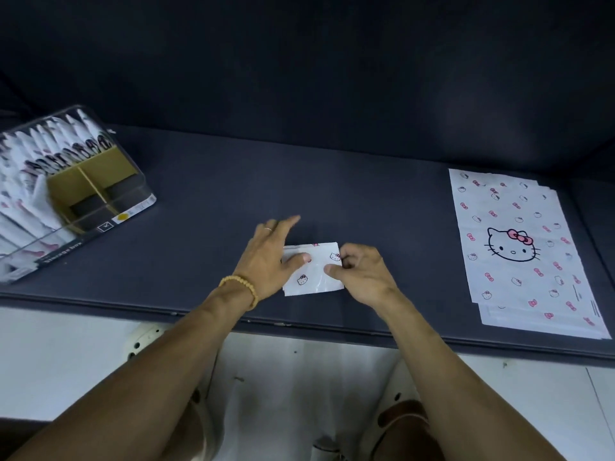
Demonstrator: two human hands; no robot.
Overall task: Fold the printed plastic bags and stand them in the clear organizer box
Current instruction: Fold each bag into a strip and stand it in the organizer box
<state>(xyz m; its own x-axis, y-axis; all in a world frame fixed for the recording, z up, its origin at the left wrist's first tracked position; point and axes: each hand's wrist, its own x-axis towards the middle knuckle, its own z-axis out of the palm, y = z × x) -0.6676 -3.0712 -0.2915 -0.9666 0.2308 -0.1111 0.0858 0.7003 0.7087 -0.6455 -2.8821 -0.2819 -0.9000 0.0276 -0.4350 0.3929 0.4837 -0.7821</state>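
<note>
A folded white plastic bag (314, 276) printed with small cat faces and pink bows lies on the dark table near its front edge. My left hand (269, 257) presses flat on the bag's left part, fingers spread. My right hand (361, 271) pinches the bag's right edge between thumb and fingers. A stack of flat, unfolded printed bags (519, 251) lies at the right. The clear organizer box (139, 197) stands at the far left, with several folded bags upright in it.
The box holds a brown cardboard divider (86, 181) with open compartments. The dark table (332, 181) runs left to right, its front edge just below my wrists. White floor and my feet show underneath.
</note>
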